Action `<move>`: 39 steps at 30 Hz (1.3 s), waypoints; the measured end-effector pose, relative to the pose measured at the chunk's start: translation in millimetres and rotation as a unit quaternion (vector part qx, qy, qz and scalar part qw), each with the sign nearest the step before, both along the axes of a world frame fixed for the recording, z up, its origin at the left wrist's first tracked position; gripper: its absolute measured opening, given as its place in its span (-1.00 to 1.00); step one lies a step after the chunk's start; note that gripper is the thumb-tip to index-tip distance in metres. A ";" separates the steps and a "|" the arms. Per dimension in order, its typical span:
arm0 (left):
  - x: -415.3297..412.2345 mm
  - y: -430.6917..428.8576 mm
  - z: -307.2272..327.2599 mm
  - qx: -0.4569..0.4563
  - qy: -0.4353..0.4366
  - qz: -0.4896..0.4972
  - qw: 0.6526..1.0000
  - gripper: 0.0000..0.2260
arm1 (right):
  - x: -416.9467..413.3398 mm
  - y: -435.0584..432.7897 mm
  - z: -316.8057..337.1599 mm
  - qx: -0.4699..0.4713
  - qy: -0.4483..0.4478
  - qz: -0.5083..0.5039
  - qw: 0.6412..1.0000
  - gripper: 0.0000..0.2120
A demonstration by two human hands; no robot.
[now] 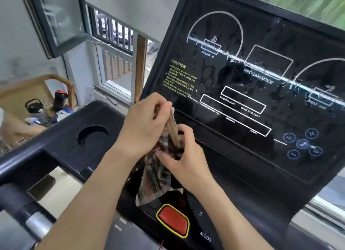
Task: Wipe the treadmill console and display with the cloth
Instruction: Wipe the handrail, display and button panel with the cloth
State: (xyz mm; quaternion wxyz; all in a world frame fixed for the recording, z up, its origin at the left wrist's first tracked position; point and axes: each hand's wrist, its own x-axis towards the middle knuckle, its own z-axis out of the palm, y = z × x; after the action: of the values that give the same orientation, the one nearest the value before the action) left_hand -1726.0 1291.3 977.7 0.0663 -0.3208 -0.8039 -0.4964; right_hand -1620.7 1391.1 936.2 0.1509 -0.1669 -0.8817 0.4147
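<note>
A patterned brown and grey cloth (pixel 155 182) hangs bunched between both hands, in front of the lower left corner of the glossy black display (pixel 261 93). My left hand (pixel 143 126) pinches its upper part against that corner. My right hand (pixel 183 156) grips the cloth lower down, fingers wrapped around the folds. The cloth's loose end drapes over the black console (pixel 71 149) just above the red stop button (pixel 172 220). The display shows white outlines, yellow caution text and streaks of glare or smears across its middle.
A round cup holder (pixel 92 136) is sunk in the console's left side. The black handrail (pixel 22 162) runs at the lower left. Behind stand a wicker chair (pixel 24 94) with bottles (pixel 59 100), and an open window (pixel 115 50).
</note>
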 end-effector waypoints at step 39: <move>-29.5 -74.7 -133.1 -0.405 0.018 0.008 0.914 -0.44 | -61.0 -67.9 -75.1 0.267 -0.112 0.091 0.953 -0.50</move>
State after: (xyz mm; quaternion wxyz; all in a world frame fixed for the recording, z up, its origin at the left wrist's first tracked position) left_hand -1755.5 1216.7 844.5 -0.0511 -0.3224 -0.9373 -0.1223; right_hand -1681.7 1323.2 861.0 0.0516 -0.0846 -0.9829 0.1551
